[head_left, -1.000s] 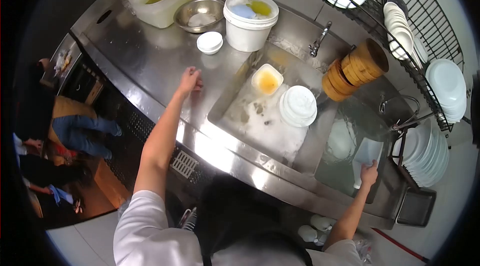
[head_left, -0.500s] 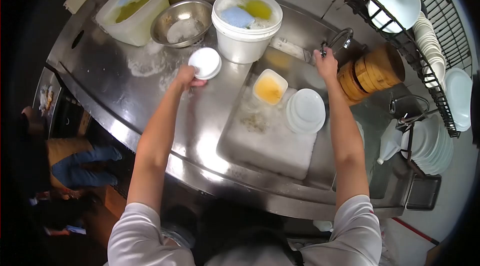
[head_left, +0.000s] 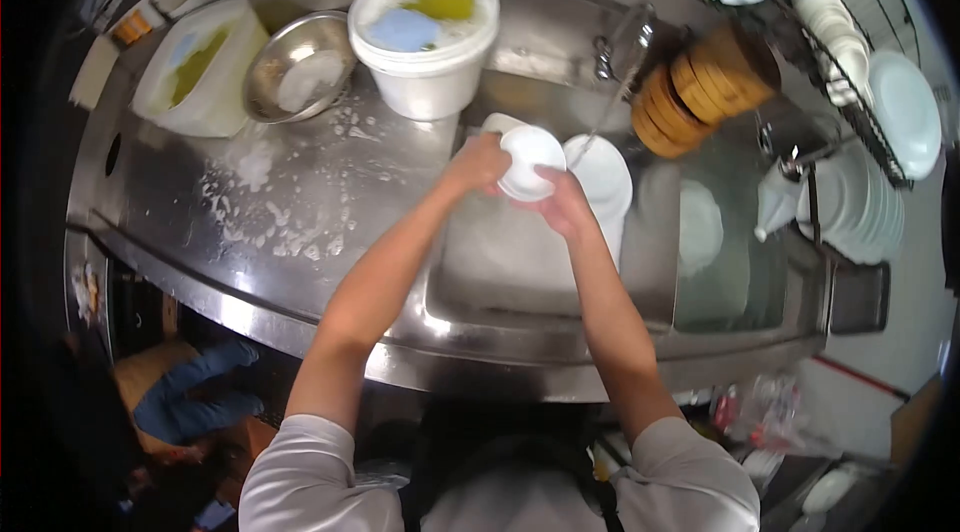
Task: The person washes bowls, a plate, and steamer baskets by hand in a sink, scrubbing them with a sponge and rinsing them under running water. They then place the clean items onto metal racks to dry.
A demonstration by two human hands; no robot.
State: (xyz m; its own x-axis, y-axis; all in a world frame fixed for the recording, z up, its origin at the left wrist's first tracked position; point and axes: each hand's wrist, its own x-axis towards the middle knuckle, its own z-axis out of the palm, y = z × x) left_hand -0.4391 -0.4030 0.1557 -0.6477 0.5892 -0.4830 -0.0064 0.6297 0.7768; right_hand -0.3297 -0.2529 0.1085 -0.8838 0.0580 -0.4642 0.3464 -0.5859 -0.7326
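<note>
My left hand (head_left: 480, 164) grips the left edge of a small round white dish (head_left: 532, 160), possibly more than one stacked. My right hand (head_left: 568, 204) holds the same dish from the lower right, its thumb over the rim. Both hands are above the left sink basin (head_left: 500, 267). White plates (head_left: 605, 182) lie in that basin just right of the dish. A stream of water falls from the faucet (head_left: 632, 37) toward these plates. Behind the dish, a squarish white bowl (head_left: 497, 121) is mostly hidden.
Left of the sink stand a white bucket (head_left: 425, 82) with suds and a blue sponge, a steel bowl (head_left: 270, 97) and a plastic tub (head_left: 225, 87). Foam spots the counter (head_left: 330, 172). Bamboo steamers (head_left: 690, 97) sit behind the right basin (head_left: 725, 307). A dish rack hangs upper right.
My left hand has carried the dish right, from the counter to over the sink. My right hand has left the faucet and taken hold of the dish. Water now runs. The view has shifted.
</note>
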